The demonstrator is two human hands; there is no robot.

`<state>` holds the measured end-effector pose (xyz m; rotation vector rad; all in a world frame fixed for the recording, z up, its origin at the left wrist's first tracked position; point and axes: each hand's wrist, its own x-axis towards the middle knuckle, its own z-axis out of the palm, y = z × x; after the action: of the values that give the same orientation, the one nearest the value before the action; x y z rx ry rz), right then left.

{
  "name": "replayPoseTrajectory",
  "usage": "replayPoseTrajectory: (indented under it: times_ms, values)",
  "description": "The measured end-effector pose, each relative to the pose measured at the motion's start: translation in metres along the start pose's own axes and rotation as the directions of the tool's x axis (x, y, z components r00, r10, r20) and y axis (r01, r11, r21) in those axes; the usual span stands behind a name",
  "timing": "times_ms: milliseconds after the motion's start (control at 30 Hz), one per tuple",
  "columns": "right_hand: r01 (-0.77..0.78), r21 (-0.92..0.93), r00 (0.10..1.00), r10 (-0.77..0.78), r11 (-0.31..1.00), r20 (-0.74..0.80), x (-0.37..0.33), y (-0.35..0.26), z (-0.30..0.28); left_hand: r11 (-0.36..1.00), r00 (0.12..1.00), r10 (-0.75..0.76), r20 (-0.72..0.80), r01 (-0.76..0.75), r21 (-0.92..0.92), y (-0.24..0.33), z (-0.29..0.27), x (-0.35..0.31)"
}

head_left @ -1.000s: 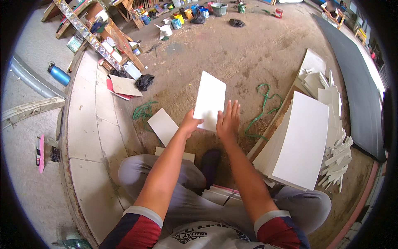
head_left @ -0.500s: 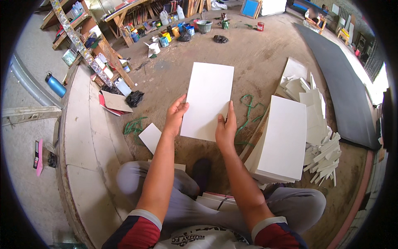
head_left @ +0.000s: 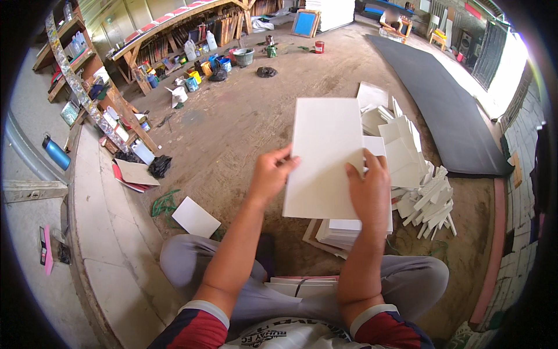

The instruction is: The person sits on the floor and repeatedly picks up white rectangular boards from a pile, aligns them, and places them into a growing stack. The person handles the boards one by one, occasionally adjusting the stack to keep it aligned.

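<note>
Both hands hold a blank white rectangular sheet of paper or card (head_left: pixel 324 160) by its long sides; whether it is one layer or several I cannot tell. My left hand (head_left: pixel 272 175) pinches the left edge, thumb on top. My right hand (head_left: pixel 370 189) grips the right edge, its thumb on the face and fingers along the side. Below and behind the sheet, a stack of similar white sheets (head_left: pixel 337 237) is partly hidden by it and by my right forearm. A smaller white sheet (head_left: pixel 196 217) lies on the floor to the left.
Right of the stack lie loose white sheets (head_left: pixel 401 148) and a heap of cut strips (head_left: pixel 429 203). A strapped bundle (head_left: pixel 299 287) lies between my legs. Farther off are a long dark mat (head_left: pixel 442 110), paint pots (head_left: pixel 224 63), and a wooden shelf (head_left: pixel 87 55). A low concrete ledge (head_left: pixel 110 238) runs left.
The sheet and both hands have moved right, over the stack, covering much of it. My view has turned somewhat to the right, shifting the floor things leftward.
</note>
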<state>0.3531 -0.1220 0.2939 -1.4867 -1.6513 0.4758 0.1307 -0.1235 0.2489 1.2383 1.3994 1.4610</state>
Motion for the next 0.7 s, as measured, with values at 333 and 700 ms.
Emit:
replayPoseTrajectory:
  times_ms: [333,700]
  values:
    - [-0.126,-0.178,0.991,0.133,0.976,0.031,0.009,0.067,-0.052,0.983,0.953,-0.139,0.269,0.1,0.154,-0.016,0.068,-0.013]
    - [-0.164,-0.203,0.985,0.172,0.965,0.024,0.01,0.095,-0.052,0.975,0.961,-0.12,0.249,0.067,0.213,-0.03,0.086,-0.021]
